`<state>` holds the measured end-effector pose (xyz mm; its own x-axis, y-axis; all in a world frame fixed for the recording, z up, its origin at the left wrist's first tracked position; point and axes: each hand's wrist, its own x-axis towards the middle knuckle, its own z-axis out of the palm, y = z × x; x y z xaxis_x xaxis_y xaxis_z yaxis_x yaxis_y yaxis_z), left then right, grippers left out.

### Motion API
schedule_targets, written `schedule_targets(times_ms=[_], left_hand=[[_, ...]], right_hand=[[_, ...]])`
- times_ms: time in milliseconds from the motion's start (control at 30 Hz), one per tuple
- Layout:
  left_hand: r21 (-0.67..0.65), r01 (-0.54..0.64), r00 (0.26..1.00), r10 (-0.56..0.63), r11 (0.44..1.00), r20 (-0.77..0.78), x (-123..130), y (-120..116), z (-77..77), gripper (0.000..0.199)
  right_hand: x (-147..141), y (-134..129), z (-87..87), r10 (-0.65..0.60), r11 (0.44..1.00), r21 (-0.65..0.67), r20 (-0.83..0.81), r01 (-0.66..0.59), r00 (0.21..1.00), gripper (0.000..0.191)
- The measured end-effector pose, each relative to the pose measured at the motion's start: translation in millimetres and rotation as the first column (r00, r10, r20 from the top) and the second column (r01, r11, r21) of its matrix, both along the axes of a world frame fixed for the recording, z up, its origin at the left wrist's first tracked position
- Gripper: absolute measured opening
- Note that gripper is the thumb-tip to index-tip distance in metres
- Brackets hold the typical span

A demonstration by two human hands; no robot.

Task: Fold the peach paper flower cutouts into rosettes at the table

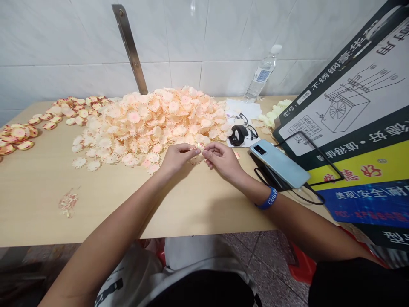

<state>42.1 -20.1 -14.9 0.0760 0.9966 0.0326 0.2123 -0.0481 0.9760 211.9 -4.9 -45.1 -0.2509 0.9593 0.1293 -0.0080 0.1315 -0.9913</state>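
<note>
My left hand (177, 158) and my right hand (224, 162) meet over the table, fingertips almost touching. Both are closed in a pinch on a small pale flower-shaped piece (198, 146), mostly covered by the fingers. Just beyond them spreads a large heap of pale peach flower-shaped pieces (137, 121) with toothed edges and pinkish centres. Further left lie red-edged flower pieces (76, 111), some gathered in a row (17, 136). A little pile of cream and red scraps (68, 203) is on the table's left part.
To the right are a light blue phone (279, 163) with a black cable, a black watch-like item (237, 135) and glasses (251, 128). A tilted water bottle (262, 74) leans near the tiled wall. A large printed box (358, 123) stands at the right edge of the wooden table (191, 209).
</note>
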Motion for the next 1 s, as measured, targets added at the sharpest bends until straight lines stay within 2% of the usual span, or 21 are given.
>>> schedule_targets(times_ms=[100,200,333,433,533,600,667,767,833,900,1000], left_hand=[[-0.041,-0.012,1.000,0.012,0.999,0.012,-1,1,-3.2,0.038],[-0.053,-0.028,1.000,0.028,0.998,-0.005,-3,3,-6.9,0.047],[-0.086,0.057,0.998,-0.057,0.995,0.005,-7,5,-8.5,0.039],[-0.075,0.054,0.997,-0.058,0.996,-0.046,-7,3,-4.5,0.036],[-0.064,0.101,0.993,-0.105,0.993,-0.062,-4,0,-0.9,0.033],[-0.078,0.118,0.993,-0.118,0.990,0.009,-3,0,-1.3,0.035],[-0.113,0.076,0.986,-0.058,0.991,0.156,-4,3,-3.6,0.040],[-0.164,-0.108,0.916,0.162,0.981,0.367,-11,11,-6.2,0.045],[-0.164,-0.223,0.864,0.273,0.961,0.424,-19,16,-5.3,0.045],[-0.162,-0.260,0.842,0.305,0.952,0.445,-25,18,-3.2,0.043],[-0.182,-0.193,0.854,0.256,0.964,0.453,-26,18,-1.3,0.040]], right_hand=[[0,0,-0.6,0.012,1.000,0.018,-0.023,-0.012,1.000,0.030],[0,-1,0.0,0.089,0.996,-0.002,-0.052,-0.089,0.995,0.029],[0,-2,3.1,0.151,0.980,-0.110,-0.112,-0.163,0.982,0.036],[1,-1,4.0,0.181,0.965,-0.169,-0.132,-0.202,0.975,0.035],[2,2,3.7,0.166,0.971,-0.153,-0.118,-0.183,0.979,0.033],[2,3,4.5,0.127,0.983,-0.117,-0.106,-0.139,0.986,0.033],[3,2,6.5,0.081,0.993,-0.075,-0.101,-0.089,0.992,0.033],[4,-2,10.4,0.042,0.999,0.005,-0.098,-0.041,0.994,0.035],[4,-5,11.6,0.043,0.998,0.048,-0.077,-0.039,0.996,0.035],[4,-5,10.7,0.040,0.998,0.045,-0.044,-0.039,0.998,0.033],[5,0,6.5,-0.059,0.998,0.024,-0.047,0.060,0.997,0.025]])
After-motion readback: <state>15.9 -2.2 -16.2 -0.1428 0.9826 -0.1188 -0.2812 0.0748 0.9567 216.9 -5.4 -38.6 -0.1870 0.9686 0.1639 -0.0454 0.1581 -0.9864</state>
